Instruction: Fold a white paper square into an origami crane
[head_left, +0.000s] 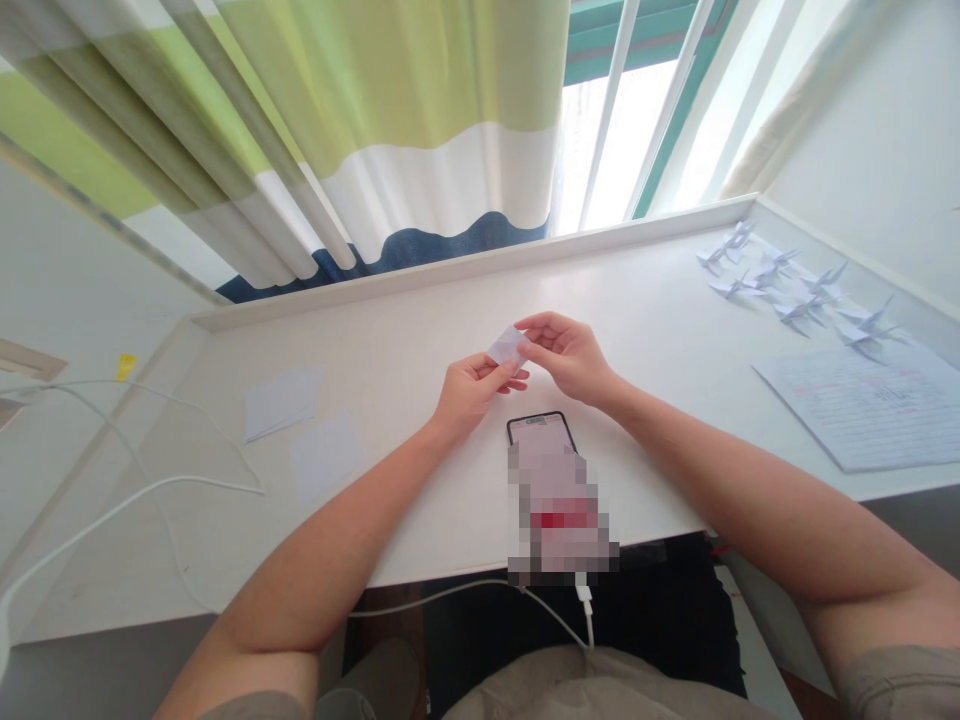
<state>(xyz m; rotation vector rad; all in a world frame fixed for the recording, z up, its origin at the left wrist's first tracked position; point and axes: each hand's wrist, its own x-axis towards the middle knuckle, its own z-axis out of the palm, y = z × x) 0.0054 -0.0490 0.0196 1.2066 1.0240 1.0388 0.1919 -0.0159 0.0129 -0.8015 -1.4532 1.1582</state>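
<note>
Between my two hands is a small folded piece of white paper (507, 346), held up above the white desk (420, 350). My left hand (480, 385) pinches its lower left side, thumb in front and fingers behind. At the upper right edge, my right hand (559, 350) grips the same paper between thumb and fingertips. The paper looks roughly diamond-shaped; its finer folds are too small to make out. Just below my hands lies a phone (541, 430), its screen mostly blurred out.
Several folded paper cranes (802, 285) stand at the back right, behind a written-on sheet stack (870, 410). Square white papers (281, 400) and a paler sheet (324, 458) lie at left. White cables (150, 490) cross the left side; a charging plug (584, 592) hangs at the front edge.
</note>
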